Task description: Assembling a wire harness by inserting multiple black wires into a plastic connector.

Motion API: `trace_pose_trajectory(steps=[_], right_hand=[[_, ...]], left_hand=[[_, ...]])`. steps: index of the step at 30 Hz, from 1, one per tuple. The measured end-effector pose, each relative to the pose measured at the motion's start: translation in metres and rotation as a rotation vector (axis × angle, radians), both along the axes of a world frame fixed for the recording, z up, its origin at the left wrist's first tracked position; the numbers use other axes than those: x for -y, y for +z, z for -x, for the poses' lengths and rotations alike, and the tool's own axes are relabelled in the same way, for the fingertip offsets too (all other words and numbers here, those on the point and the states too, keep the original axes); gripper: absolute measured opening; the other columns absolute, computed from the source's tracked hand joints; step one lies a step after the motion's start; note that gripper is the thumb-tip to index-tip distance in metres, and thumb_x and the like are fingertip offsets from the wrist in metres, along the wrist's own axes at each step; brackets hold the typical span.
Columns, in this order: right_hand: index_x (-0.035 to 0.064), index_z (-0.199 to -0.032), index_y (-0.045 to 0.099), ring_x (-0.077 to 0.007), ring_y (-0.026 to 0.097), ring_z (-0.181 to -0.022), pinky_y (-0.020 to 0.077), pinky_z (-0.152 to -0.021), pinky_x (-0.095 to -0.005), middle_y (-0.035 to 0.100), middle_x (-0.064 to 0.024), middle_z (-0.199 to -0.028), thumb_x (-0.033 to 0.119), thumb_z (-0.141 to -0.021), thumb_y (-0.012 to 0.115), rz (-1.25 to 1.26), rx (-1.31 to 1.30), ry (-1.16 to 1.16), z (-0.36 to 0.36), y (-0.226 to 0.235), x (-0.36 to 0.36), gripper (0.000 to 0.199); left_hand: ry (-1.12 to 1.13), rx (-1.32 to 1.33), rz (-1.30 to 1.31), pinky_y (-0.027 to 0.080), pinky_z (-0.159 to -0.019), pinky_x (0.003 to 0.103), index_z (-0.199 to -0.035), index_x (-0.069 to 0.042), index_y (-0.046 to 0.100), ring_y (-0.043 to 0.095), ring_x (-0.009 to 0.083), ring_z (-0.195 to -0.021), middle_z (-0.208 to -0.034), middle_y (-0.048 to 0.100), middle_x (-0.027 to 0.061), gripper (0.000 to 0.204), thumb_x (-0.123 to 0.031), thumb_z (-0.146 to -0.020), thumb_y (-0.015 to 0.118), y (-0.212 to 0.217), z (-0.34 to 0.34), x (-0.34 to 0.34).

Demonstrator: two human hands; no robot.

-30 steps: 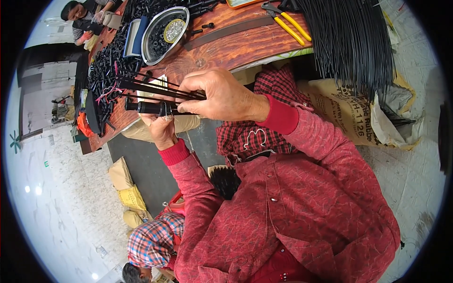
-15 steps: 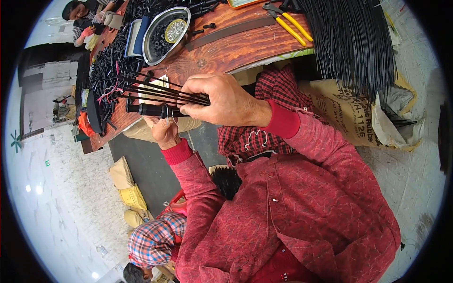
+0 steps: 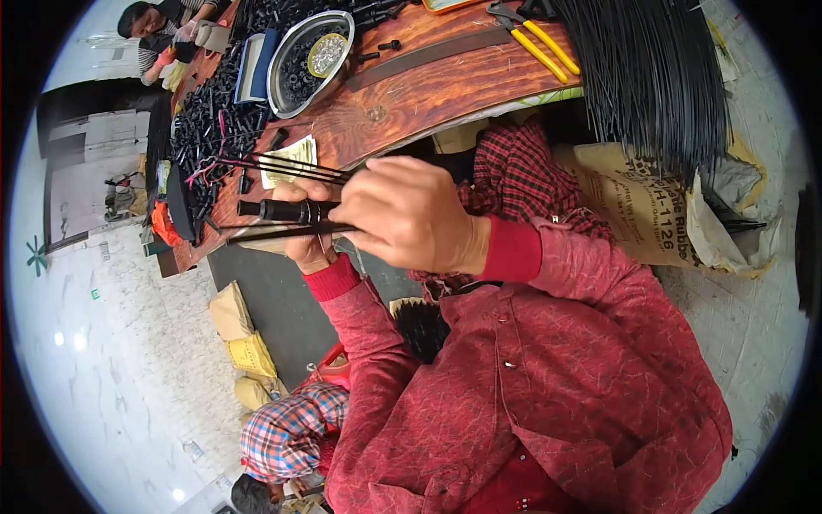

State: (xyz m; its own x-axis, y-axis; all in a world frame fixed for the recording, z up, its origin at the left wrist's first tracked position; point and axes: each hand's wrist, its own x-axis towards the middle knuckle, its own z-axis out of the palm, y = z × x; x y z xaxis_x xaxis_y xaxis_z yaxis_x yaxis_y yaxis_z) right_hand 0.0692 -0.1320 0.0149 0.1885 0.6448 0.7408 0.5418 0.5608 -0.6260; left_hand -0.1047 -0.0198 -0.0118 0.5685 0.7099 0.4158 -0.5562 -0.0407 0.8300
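Note:
My left hand (image 3: 308,250) is closed around a short black ribbed cylindrical piece (image 3: 281,211) that points left, above the near edge of the table. My right hand (image 3: 411,214) is beside it, fingers curled and pressed together on several thin black rods (image 3: 295,170) that stick out to the left. One darker rod (image 3: 267,235) runs just below the cylindrical piece, its right end at my right fingers. The inner ends of the rods are hidden by my right hand, and I cannot tell whether they touch the cylindrical piece.
On the wooden table (image 3: 445,86) are a metal bowl (image 3: 280,101), a small yellow dish of clear bits, yellow-handled cutters (image 3: 544,53), a flat dark strip and a heap of black parts (image 3: 205,128). Black strands (image 3: 642,86) hang over a paper sack (image 3: 634,201). Two people are nearby.
My right hand has come lower, toward me, with its fingers more curled. The rods have spread: a dark rod now lies below the cylindrical piece, where before they were above it.

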Motion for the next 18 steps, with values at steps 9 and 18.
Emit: trace_pose_trajectory(steps=[9, 18], right_hand=[[0.0078, -0.096, 0.067, -0.0186, 0.055, -0.071, 0.0488, -0.062, -0.0302, 0.055, -0.0016, -0.085, 0.008, -0.063, 0.069, -0.063, -0.008, -0.135, 0.026, -0.012, 0.011, 0.034], [0.0077, -0.092, 0.065, -0.0192, 0.057, -0.077, 0.0484, -0.066, -0.0324, 0.054, -0.0017, -0.084, 0.012, -0.07, 0.066, 0.032, -0.104, -0.014, 0.019, -0.009, 0.01, 0.023]], left_hand=[[0.191, -0.022, 0.336, 0.041, -0.06, 0.03, -0.08, -0.01, 0.044, 0.05, 0.0169, -0.071, -0.088, 0.058, 0.0093, 0.029, -0.022, -0.083, 0.07, -0.036, 0.033, -0.019], [0.041, 0.082, 0.165, 0.037, -0.06, 0.03, -0.079, -0.01, 0.043, 0.046, 0.0158, -0.068, -0.085, 0.057, 0.0079, 0.03, -0.022, -0.081, 0.071, -0.025, 0.015, -0.011]])
